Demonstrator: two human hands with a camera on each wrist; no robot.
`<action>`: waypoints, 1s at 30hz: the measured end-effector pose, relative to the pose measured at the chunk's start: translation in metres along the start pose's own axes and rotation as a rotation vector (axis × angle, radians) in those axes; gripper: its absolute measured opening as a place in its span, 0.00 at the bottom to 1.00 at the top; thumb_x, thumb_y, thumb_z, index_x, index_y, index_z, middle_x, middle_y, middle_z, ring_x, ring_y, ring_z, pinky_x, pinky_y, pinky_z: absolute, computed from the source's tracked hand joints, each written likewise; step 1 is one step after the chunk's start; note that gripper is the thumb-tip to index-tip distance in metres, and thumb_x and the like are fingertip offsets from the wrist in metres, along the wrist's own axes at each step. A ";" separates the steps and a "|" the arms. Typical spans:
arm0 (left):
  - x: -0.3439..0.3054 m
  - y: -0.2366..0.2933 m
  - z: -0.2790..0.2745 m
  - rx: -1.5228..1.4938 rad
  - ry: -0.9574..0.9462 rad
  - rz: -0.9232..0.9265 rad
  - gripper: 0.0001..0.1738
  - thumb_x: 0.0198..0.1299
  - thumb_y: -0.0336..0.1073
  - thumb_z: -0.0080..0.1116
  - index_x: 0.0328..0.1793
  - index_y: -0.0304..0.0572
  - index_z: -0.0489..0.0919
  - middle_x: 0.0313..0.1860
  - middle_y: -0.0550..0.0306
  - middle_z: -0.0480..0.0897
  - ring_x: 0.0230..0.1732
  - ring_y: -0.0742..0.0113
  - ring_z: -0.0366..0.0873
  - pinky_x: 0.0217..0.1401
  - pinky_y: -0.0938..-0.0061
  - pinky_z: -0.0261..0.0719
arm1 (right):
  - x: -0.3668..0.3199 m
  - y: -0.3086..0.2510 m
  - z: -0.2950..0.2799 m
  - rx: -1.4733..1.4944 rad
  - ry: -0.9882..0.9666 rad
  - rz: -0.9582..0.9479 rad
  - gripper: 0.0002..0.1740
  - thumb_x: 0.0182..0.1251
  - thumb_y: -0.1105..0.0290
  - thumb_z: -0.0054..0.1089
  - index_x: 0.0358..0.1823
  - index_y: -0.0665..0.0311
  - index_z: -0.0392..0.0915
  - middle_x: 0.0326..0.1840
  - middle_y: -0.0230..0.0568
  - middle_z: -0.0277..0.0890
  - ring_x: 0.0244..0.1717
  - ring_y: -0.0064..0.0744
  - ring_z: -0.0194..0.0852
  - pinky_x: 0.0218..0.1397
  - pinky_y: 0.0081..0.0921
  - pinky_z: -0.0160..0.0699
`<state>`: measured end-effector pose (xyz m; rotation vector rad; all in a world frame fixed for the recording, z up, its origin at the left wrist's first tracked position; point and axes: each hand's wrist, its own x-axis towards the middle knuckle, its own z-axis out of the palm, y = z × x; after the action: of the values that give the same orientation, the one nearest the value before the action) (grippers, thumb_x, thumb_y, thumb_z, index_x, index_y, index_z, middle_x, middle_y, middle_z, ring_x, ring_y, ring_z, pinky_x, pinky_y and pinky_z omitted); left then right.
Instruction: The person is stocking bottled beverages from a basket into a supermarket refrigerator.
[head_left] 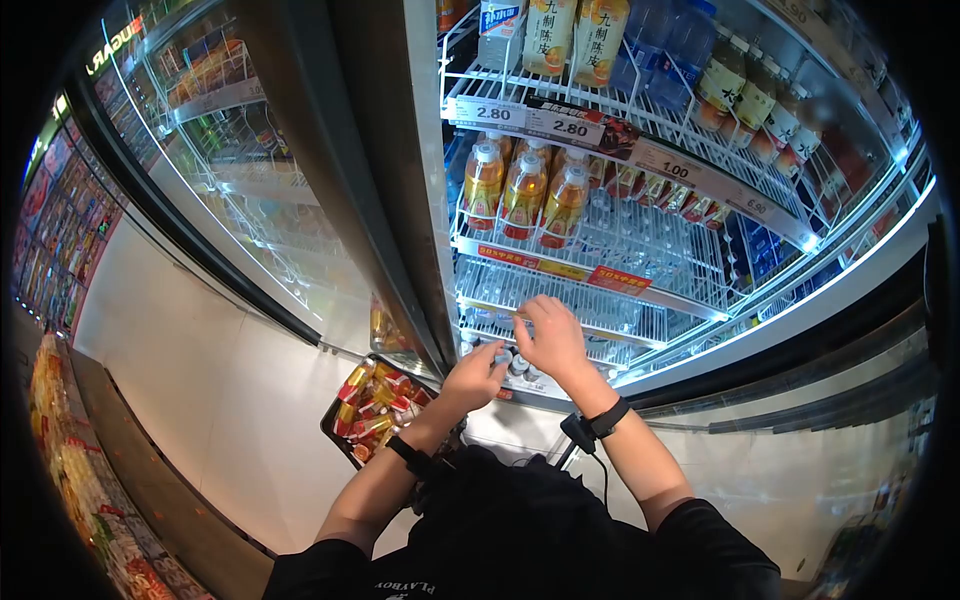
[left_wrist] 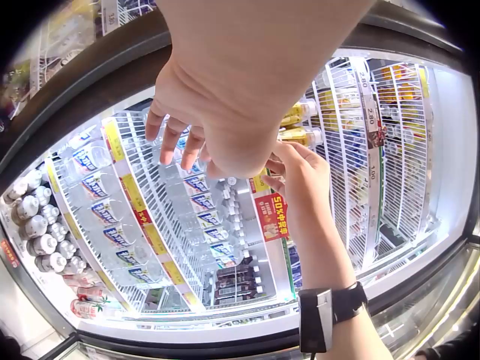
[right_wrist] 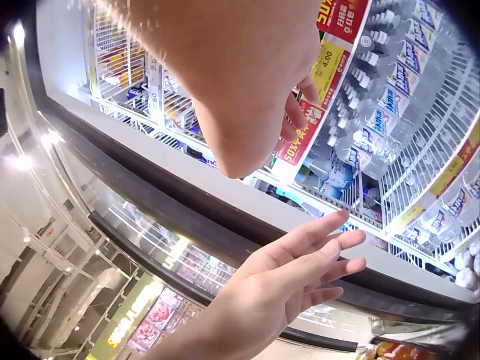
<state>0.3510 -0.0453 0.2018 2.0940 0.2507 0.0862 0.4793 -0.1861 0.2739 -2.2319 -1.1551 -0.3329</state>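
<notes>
Both bare hands are raised in front of an open drinks fridge, holding nothing. The left hand (head_left: 474, 381) has its fingers extended and slightly spread, near the lowest shelf in the head view. Just right of it and farther forward is the right hand (head_left: 552, 340), its fingers loosely bent. Amber drink bottles (head_left: 523, 190) with red and yellow labels stand in a front row on the shelf above the hands. Below them, in the left wrist view, clear water bottles (left_wrist: 107, 214) with blue labels fill racks behind the left hand (left_wrist: 217, 112).
A dark basket (head_left: 333, 424) full of amber bottles (head_left: 372, 405) sits on the floor at left. The dark-framed fridge door (head_left: 345, 160) stands beside the opening. Price strips (head_left: 570, 128) edge the shelves. A goods shelf (head_left: 85, 480) lines the far left.
</notes>
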 end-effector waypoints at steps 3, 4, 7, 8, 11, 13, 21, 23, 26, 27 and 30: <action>-0.018 -0.012 0.003 -0.005 -0.030 -0.054 0.27 0.72 0.38 0.60 0.73 0.33 0.76 0.65 0.38 0.83 0.68 0.41 0.80 0.70 0.55 0.77 | -0.012 -0.001 0.010 0.030 -0.028 0.034 0.08 0.67 0.67 0.65 0.38 0.64 0.82 0.40 0.44 0.79 0.46 0.50 0.81 0.50 0.46 0.82; -0.024 -0.021 0.005 -0.012 0.017 0.022 0.25 0.72 0.36 0.61 0.72 0.33 0.77 0.63 0.38 0.85 0.62 0.45 0.84 0.66 0.58 0.81 | -0.016 -0.002 0.014 0.046 -0.026 0.041 0.08 0.67 0.67 0.65 0.38 0.64 0.82 0.40 0.44 0.80 0.46 0.51 0.82 0.51 0.46 0.82; -0.041 -0.051 0.010 0.001 0.082 0.091 0.23 0.72 0.33 0.62 0.71 0.33 0.79 0.59 0.40 0.87 0.55 0.50 0.88 0.60 0.63 0.85 | -0.027 -0.004 0.025 0.071 -0.088 0.049 0.08 0.68 0.67 0.65 0.38 0.64 0.82 0.40 0.45 0.80 0.46 0.51 0.82 0.51 0.46 0.83; -0.048 -0.066 0.012 0.003 0.088 0.052 0.23 0.72 0.34 0.62 0.71 0.34 0.79 0.58 0.41 0.87 0.53 0.51 0.88 0.59 0.63 0.85 | -0.030 -0.006 0.028 0.080 -0.109 0.058 0.09 0.68 0.66 0.65 0.38 0.64 0.82 0.40 0.46 0.81 0.45 0.52 0.83 0.51 0.47 0.83; -0.077 -0.075 0.008 -0.037 0.081 -0.152 0.24 0.73 0.37 0.62 0.71 0.35 0.79 0.55 0.42 0.89 0.51 0.52 0.89 0.58 0.62 0.86 | -0.043 -0.009 0.044 0.122 -0.207 0.092 0.10 0.69 0.64 0.63 0.38 0.65 0.83 0.39 0.48 0.82 0.44 0.55 0.85 0.49 0.49 0.84; -0.100 -0.093 0.005 0.010 0.094 -0.290 0.24 0.72 0.38 0.63 0.71 0.36 0.80 0.52 0.42 0.89 0.50 0.52 0.89 0.57 0.62 0.86 | -0.051 -0.011 0.058 0.137 -0.285 0.106 0.11 0.70 0.63 0.63 0.39 0.65 0.83 0.38 0.49 0.83 0.42 0.57 0.86 0.46 0.51 0.85; -0.193 -0.157 -0.018 0.026 0.120 -0.662 0.25 0.71 0.43 0.58 0.68 0.36 0.82 0.55 0.39 0.89 0.59 0.42 0.87 0.65 0.57 0.82 | -0.074 -0.038 0.096 0.162 -0.570 0.157 0.12 0.69 0.62 0.64 0.41 0.64 0.85 0.42 0.49 0.87 0.42 0.57 0.87 0.47 0.49 0.87; -0.213 -0.192 -0.019 -0.003 0.144 -0.712 0.26 0.71 0.44 0.58 0.69 0.37 0.82 0.57 0.39 0.89 0.59 0.43 0.87 0.65 0.58 0.82 | -0.079 -0.040 0.113 0.180 -0.602 0.120 0.12 0.69 0.62 0.64 0.41 0.64 0.85 0.43 0.50 0.87 0.42 0.57 0.87 0.47 0.48 0.87; -0.228 -0.211 -0.030 0.009 0.193 -0.863 0.24 0.71 0.45 0.58 0.65 0.38 0.85 0.54 0.39 0.90 0.59 0.45 0.87 0.65 0.58 0.82 | -0.079 -0.050 0.133 0.178 -0.689 0.087 0.12 0.69 0.62 0.64 0.42 0.65 0.85 0.43 0.51 0.87 0.43 0.57 0.88 0.48 0.48 0.87; -0.240 -0.232 -0.025 -0.003 0.226 -0.848 0.26 0.72 0.45 0.59 0.67 0.31 0.83 0.57 0.37 0.89 0.60 0.44 0.88 0.65 0.57 0.82 | -0.080 -0.053 0.141 0.182 -0.711 0.081 0.12 0.69 0.62 0.64 0.42 0.65 0.85 0.43 0.51 0.87 0.43 0.57 0.88 0.48 0.48 0.87; -0.265 -0.279 -0.013 -0.097 0.269 -0.993 0.22 0.71 0.46 0.56 0.60 0.38 0.88 0.55 0.37 0.90 0.61 0.43 0.87 0.68 0.55 0.81 | -0.080 -0.063 0.169 0.167 -0.788 0.048 0.14 0.68 0.61 0.66 0.43 0.65 0.86 0.45 0.51 0.88 0.45 0.57 0.88 0.50 0.48 0.87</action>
<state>0.0503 0.0468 -0.0202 1.6502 1.3749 -0.2137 0.3730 -0.1076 0.1272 -2.2808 -1.4285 0.7047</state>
